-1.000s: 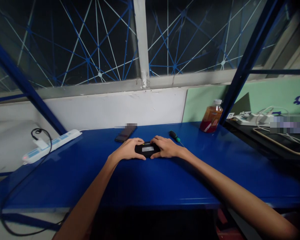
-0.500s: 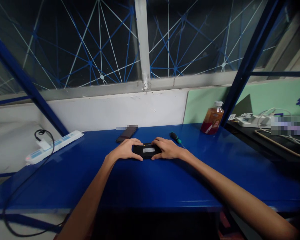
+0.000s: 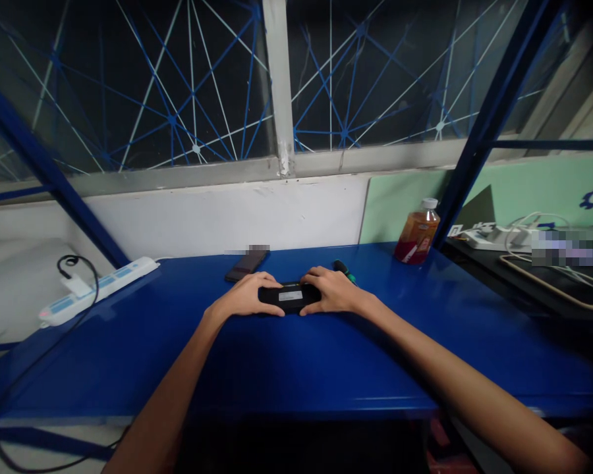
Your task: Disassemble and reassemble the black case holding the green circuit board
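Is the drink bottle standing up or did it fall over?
Standing up. The bottle has its white cap at the top and its bottom on the blue table.

Left hand [image 3: 246, 295]: bare, slim-fingered.
Right hand [image 3: 332, 290]: bare, short nails faintly seen.
Left forearm [image 3: 182, 375]: slender, uncovered.
Right forearm [image 3: 439, 359]: slender, uncovered; blurred towards elbow.
Clothing: lost in shadow.

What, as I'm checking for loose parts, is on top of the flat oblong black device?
On the black device, a pale rectangular label shows; the left hand and right hand hide the device's ends.
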`<state>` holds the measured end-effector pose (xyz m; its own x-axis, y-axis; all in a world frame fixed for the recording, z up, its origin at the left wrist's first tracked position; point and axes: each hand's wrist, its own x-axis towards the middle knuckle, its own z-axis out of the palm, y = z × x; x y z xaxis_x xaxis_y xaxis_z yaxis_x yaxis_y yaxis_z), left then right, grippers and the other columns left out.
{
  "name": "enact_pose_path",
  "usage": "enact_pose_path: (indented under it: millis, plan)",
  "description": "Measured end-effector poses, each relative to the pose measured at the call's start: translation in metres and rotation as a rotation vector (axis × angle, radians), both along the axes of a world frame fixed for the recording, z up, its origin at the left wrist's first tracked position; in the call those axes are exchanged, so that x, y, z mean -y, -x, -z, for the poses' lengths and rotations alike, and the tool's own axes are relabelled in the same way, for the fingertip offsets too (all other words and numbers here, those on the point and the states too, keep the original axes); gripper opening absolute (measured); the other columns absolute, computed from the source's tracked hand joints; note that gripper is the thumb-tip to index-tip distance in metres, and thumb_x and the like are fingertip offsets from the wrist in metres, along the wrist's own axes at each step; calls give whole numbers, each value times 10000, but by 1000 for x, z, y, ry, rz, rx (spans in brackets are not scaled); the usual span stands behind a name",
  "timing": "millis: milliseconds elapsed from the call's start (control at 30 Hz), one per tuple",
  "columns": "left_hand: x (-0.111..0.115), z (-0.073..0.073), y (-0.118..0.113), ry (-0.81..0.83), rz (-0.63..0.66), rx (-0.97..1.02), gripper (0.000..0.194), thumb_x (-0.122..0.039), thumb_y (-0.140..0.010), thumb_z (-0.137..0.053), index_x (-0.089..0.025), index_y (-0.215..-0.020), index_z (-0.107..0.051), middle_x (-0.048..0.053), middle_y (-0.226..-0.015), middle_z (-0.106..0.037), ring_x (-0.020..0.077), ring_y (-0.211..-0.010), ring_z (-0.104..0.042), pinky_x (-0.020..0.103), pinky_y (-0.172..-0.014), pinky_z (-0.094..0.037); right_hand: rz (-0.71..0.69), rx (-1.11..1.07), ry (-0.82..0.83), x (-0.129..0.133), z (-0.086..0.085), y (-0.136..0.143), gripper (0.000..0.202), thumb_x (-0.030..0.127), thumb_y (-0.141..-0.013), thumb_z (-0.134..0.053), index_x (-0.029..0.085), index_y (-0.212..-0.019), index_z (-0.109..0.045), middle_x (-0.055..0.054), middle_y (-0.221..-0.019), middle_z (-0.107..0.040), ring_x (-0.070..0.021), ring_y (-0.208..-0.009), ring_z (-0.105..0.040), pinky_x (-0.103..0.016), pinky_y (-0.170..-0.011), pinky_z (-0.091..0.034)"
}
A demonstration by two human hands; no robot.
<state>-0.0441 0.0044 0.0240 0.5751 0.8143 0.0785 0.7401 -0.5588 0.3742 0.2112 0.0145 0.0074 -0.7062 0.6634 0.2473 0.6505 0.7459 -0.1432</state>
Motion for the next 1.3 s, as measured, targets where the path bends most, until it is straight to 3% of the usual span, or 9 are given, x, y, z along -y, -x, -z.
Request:
enact_pose_path:
  millis: [333,733,1000,1300]
  plan:
    - [1,9,-10,-47,-37,-8,584,-568,-596,-731,-260,-1079,-620,50,-1110,-549,263,-1025,-525,372,-901,-401,-17,3,-30,0,6,2,691,682,-731,-566,174,-1199,-579,-145,-1148,-568,-297,-1025,-541,-383,-753,-477]
    - [-3,13,-9,-21,-58,0,561,-537,-591,-749,-258,-1046,-575,45,-1100,-532,267,-1013,-521,382,-893,-399,10,-42,111,-8,4,9,648,620,-629,-696,181,-1082,-549,-96,-1062,-556,-258,-956,-545,-339,-723,-445]
    - [-3,11,-9,1,-38,-8,585,-547,-567,-745,-250,-1036,-560,44,-1071,-536,266,-998,-513,374,-861,-389,32,-14,98,-5,2,13,598,570,-577,-726,186,-995,-536,-78,-988,-558,-242,-882,-543,-311,-647,-416]
    - [2,6,-12,8,-4,-26,602,-550,-558,-761,-253,-1032,-538,46,-1064,-526,278,-1019,-494,375,-852,-385,27,-24,19,6,-1,14,607,559,-516,-747,176,-936,-533,-61,-934,-577,-230,-834,-550,-375,-808,-371]
